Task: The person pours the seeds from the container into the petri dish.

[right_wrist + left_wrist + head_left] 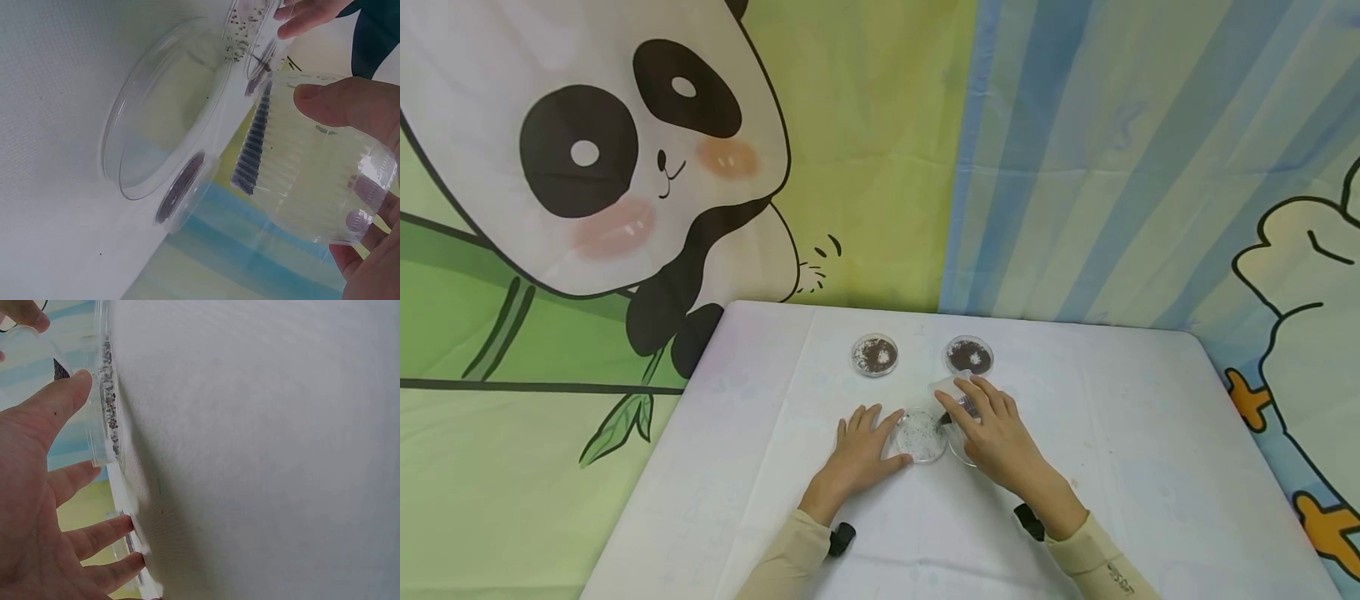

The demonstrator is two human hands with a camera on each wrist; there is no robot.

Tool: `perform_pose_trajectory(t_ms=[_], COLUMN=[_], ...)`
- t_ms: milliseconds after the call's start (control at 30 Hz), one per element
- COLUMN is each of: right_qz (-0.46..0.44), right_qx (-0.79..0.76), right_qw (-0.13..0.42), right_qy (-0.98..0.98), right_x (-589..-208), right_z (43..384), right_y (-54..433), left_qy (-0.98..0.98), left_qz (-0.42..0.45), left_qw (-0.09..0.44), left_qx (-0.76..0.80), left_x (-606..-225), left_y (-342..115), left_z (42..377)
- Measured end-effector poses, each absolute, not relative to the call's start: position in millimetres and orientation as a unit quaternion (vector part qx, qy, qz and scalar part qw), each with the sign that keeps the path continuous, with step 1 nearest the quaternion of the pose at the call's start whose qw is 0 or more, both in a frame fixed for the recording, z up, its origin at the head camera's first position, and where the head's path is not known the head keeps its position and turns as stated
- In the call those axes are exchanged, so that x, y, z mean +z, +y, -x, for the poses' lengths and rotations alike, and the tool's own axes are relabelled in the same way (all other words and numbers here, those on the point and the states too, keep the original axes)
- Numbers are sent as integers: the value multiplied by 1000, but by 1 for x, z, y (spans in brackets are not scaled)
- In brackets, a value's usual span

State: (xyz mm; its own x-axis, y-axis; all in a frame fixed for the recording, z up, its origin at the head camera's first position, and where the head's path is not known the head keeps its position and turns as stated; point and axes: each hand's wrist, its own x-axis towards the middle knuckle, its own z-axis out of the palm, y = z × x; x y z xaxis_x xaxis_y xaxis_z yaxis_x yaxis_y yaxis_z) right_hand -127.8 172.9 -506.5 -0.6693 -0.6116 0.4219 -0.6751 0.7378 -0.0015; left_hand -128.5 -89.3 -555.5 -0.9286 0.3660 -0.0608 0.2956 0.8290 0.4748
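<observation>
A clear petri dish with a thin scatter of dark grains lies on the white table. My left hand holds its left side between thumb and index finger, the other fingers spread on the tabletop. In the left wrist view the thumb touches the rim of the dish. My right hand grips a clear plastic cup, tilted with its mouth toward the dish. A wedge of dark, soil-like material lies along the cup's lower wall. Beside the dish, partly under the right hand, is an empty clear round dish or lid.
Two more petri dishes with dark material and white specks, one at back left and one at back right, stand farther up the table. A printed cartoon curtain hangs behind the table's far edge.
</observation>
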Motion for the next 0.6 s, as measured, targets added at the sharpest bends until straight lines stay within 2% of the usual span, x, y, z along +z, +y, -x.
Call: perform_pose_trajectory(t_ms=[600], right_qz=[-362], right_qx=[80], right_qw=[209], right_qy=[-905], right_x=[-504], right_z=[128], right_y=[170], left_qy=[952], left_qz=[-176], left_qw=[75], left_qx=[238], left_x=[-555], left_y=[-90], left_z=[128])
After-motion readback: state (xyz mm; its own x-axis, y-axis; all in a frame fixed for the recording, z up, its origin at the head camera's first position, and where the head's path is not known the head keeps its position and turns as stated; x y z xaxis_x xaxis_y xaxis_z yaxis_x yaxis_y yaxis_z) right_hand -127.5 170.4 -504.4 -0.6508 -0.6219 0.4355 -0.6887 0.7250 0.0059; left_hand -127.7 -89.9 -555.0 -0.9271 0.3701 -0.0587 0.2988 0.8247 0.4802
